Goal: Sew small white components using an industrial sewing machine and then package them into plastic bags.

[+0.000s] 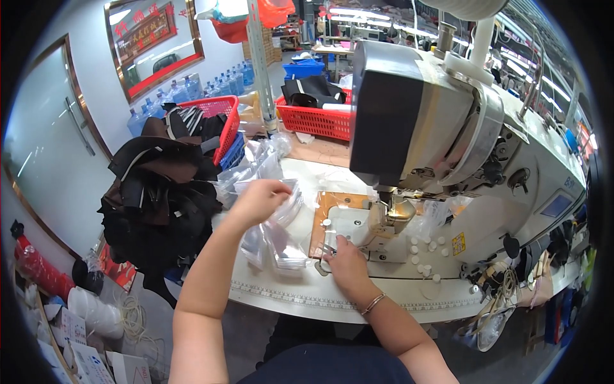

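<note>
My left hand (261, 201) is over a heap of clear plastic pieces (283, 246) on the white sewing table. Its fingers are curled together, and what they hold, if anything, does not show. My right hand (347, 264) rests low at the sewing machine's bed, closed around what looks like small metal thread snips (330, 249). Just beyond it lies the metal bed plate (348, 224), set on a brown board (318, 232). The large sewing machine (432, 121) stands over the bed, its needle area (387, 197) beyond my right hand.
Dark cut pieces (163, 198) are heaped left of the table. Red baskets (313, 121) stand behind. Several white round discs (427, 256) lie right of the bed. A measuring tape (396, 312) runs along the front edge. Cords and pouches (502, 288) hang at the right.
</note>
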{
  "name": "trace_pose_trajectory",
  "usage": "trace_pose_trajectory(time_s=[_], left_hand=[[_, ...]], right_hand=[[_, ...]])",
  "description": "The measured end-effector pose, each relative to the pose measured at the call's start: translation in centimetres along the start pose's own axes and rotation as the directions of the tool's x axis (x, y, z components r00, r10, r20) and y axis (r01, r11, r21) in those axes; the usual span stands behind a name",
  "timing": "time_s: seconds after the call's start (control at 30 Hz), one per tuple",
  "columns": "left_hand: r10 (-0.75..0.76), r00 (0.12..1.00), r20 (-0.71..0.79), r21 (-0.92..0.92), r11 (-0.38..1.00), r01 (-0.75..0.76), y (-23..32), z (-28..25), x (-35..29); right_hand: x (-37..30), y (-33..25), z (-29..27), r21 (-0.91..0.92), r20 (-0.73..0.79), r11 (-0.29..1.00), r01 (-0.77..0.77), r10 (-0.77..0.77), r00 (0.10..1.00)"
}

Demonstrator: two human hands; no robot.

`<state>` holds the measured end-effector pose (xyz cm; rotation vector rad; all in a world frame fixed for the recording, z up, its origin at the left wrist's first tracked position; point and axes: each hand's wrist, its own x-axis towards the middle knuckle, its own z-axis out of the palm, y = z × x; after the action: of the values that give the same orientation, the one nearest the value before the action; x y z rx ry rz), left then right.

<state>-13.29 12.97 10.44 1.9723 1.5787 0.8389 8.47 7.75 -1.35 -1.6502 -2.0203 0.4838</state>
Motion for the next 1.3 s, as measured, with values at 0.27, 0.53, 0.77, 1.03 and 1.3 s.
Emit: trace_pose_trajectory(time_s=[0.27,0.53,0.77,1.03,1.3], left_hand=[[0.129,0.982,0.136,-0.066,0.99,-0.121,0.1,2.1,-1.9],[0.367,0.705,0.607,0.208,0.783,-0.586,0.7,8.4,3.2],[0.514,0.46,0.724,0.126,0.557,-0.821,3.8,5.3,1.8],[0.697,0.55,0.459,0.073,0.588,-0.806,-0.2,4.0,1.5],[0.796,0.605,0.001,0.131,0.6,-0.789,5.2,2.5,4.4]], right_hand=[[-0.8,0.7,0.8,0.081,-0.154,0.993,0.086,-0.073,0.985],[-0.3,1.1,0.1,0.585,-0.194,0.811,-0.023,0.167,0.967],[-5.4,0.3,-8.5,0.607,-0.248,0.772,0.189,-0.042,0.968],[-6.9,4.9,-6.7,0.553,-0.125,0.833,-0.005,0.088,0.988],[-7.1,6.2,-5.3,0.53,-0.128,0.847,0.047,0.025,0.991]])
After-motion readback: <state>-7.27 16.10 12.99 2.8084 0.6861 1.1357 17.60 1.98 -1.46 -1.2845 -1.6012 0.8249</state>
